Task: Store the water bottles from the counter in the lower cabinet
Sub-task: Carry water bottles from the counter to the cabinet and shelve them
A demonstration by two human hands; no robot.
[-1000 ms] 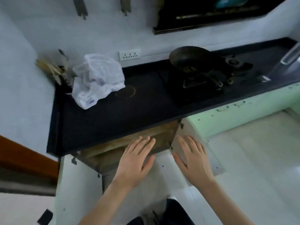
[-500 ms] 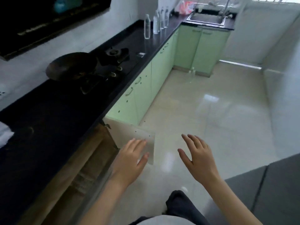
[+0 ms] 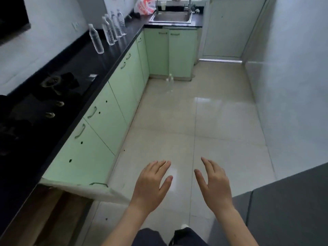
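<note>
Several clear water bottles stand on the black counter (image 3: 74,68) at the far left: one apart (image 3: 96,39), the others in a row (image 3: 113,27) behind it. One more bottle (image 3: 170,82) stands on the floor by the corner cabinets. A lower cabinet (image 3: 53,210) at the bottom left is open, its green door (image 3: 85,189) swung out. My left hand (image 3: 151,181) and my right hand (image 3: 213,181) hover over the floor, fingers straight, both empty and far from the bottles.
A gas stove (image 3: 40,103) sits on the counter at the left. A steel sink (image 3: 171,16) and a red and white bag (image 3: 144,6) are at the far end. Green cabinets line the left side. A grey surface (image 3: 284,206) stands at the lower right.
The view has swung right from the open cabinet to look down the kitchen. Both hands have left the cabinet front and now hang over the floor, still empty.
</note>
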